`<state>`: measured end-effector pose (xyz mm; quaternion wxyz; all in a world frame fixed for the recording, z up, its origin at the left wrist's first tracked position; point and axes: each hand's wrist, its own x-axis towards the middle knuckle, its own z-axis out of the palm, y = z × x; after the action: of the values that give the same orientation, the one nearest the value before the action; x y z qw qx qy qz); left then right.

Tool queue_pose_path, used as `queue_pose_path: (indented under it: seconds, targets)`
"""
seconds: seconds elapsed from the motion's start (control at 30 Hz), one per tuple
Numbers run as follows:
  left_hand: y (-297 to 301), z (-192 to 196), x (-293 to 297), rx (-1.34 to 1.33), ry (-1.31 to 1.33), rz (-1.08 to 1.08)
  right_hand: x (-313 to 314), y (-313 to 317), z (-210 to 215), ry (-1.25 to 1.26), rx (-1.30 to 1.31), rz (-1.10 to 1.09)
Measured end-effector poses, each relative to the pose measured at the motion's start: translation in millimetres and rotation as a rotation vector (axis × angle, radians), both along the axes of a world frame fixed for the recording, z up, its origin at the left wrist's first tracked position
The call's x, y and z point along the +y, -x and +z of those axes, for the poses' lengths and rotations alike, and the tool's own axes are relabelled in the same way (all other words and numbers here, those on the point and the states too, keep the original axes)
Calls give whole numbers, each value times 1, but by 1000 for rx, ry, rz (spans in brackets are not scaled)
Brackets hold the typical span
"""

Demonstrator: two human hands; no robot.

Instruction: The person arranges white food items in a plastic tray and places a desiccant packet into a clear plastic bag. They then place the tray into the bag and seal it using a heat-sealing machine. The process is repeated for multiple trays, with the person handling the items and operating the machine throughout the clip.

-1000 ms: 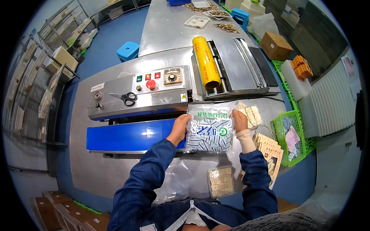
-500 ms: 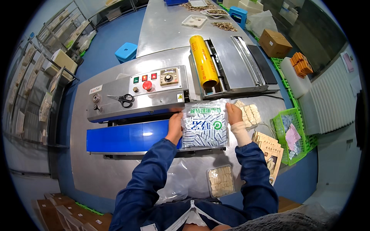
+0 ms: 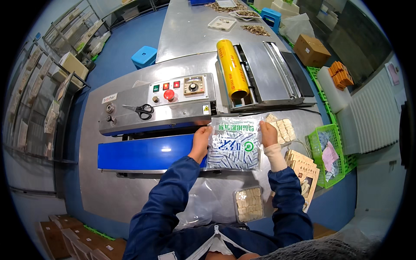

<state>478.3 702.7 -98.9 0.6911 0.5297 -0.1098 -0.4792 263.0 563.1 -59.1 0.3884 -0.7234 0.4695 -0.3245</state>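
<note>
Between my hands hangs a clear plastic bag (image 3: 234,149) with green and blue print, filled with small white-and-blue sachets. My left hand (image 3: 199,142) pinches its upper left edge, and my right hand (image 3: 269,134) grips the upper right corner. The bag is over the right end of the blue conveyor belt (image 3: 143,154) of a steel band sealing machine (image 3: 130,102). Black scissors (image 3: 144,112) lie on top of that machine. Just beyond my right hand is a clear tray of pale, sliced-looking pieces (image 3: 284,130). A similar tray (image 3: 248,203) sits nearer me, below the bag.
Behind the bag stands a film-wrapping machine (image 3: 268,71) with a yellow film roll (image 3: 233,71). Printed tan cartons (image 3: 299,167) and a green basket (image 3: 320,167) are at the right. An unfilled clear plastic bag (image 3: 197,208) lies on the steel table (image 3: 97,190) near my body.
The sachets have settled toward the lower part of the bag, leaving its top flatter. Both hands have shifted slightly right in the picture, as has the whole view.
</note>
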Motion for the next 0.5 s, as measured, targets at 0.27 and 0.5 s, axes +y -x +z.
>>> queue_pose_path:
  seconds: [0.27,0.5]
  targets:
    - [8,-1,-12,68,-37,146,-5,0,8,38,8,-17]
    - [-5,9,-5,127,-27,219,-16,-22,-4,95,27,38]
